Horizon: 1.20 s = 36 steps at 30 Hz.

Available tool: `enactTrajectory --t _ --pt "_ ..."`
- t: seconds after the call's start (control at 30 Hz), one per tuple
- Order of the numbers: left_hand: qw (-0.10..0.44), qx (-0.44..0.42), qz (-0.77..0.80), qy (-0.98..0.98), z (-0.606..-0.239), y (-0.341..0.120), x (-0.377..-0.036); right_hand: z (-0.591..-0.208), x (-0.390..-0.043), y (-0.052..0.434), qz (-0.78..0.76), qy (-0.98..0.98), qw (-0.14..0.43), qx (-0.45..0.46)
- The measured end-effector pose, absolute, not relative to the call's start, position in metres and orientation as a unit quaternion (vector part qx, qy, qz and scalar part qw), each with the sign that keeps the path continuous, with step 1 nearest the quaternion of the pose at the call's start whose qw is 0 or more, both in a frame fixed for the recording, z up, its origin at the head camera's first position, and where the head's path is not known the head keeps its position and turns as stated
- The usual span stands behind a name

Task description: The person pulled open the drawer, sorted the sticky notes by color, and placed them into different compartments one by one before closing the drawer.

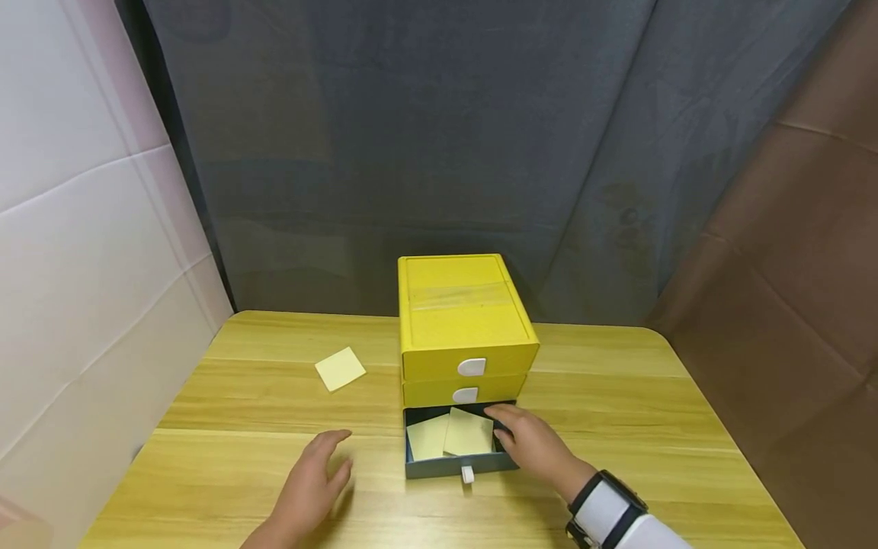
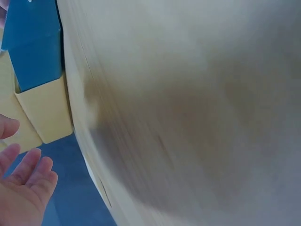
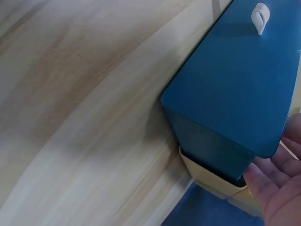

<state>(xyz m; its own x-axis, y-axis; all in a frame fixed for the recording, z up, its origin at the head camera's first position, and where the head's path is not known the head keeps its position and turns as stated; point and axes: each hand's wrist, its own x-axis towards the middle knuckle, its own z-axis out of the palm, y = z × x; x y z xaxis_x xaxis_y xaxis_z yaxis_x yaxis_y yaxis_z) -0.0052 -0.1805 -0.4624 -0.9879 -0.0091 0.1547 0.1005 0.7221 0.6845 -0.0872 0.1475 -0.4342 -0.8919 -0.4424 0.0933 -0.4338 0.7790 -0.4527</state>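
A small yellow drawer unit (image 1: 453,305) stands on the wooden table, its bottom drawer (image 1: 446,467) pulled out toward me. Two pale yellow sticky notes (image 1: 469,432) lie overlapping inside that dark blue-green drawer. My right hand (image 1: 535,442) reaches over the drawer's right wall, fingertips right at the edge of the nearer-right note. In the right wrist view, the fingers (image 3: 277,160) bend loosely beside the drawer's side wall and rim. My left hand (image 1: 309,480) hovers left of the drawer, fingers spread and relaxed, holding nothing. Another sticky note (image 1: 340,369) lies on the table left of the unit.
The two upper drawers are closed, each with a white pull tab (image 1: 471,367). A similar tab (image 1: 468,474) hangs on the bottom drawer's front. Dark cloth (image 1: 425,152) hangs behind the table (image 1: 226,427); white panels (image 1: 89,229) rise left, brown ones (image 1: 775,305) right.
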Motion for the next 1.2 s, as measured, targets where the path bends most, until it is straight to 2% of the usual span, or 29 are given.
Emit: enactTrajectory --t 0.47,0.83,1.0,1.2 --pt "0.047 -0.003 -0.361 -0.932 -0.467 -0.203 -0.036 -0.44 -0.083 0.164 -0.277 0.948 -0.019 -0.154" --pt "0.035 0.009 -0.369 -0.929 -0.471 -0.215 -0.064 -0.449 -0.078 0.2 -0.281 0.947 -0.072 -0.138" --pt "0.025 0.018 -0.374 -0.927 -0.471 -0.223 -0.079 -0.451 -0.074 0.213 -0.278 0.952 -0.064 -0.115" --pt "0.027 0.022 -0.365 -0.93 -0.468 -0.23 -0.097 -0.45 -0.067 0.229 -0.285 0.956 -0.014 -0.069"
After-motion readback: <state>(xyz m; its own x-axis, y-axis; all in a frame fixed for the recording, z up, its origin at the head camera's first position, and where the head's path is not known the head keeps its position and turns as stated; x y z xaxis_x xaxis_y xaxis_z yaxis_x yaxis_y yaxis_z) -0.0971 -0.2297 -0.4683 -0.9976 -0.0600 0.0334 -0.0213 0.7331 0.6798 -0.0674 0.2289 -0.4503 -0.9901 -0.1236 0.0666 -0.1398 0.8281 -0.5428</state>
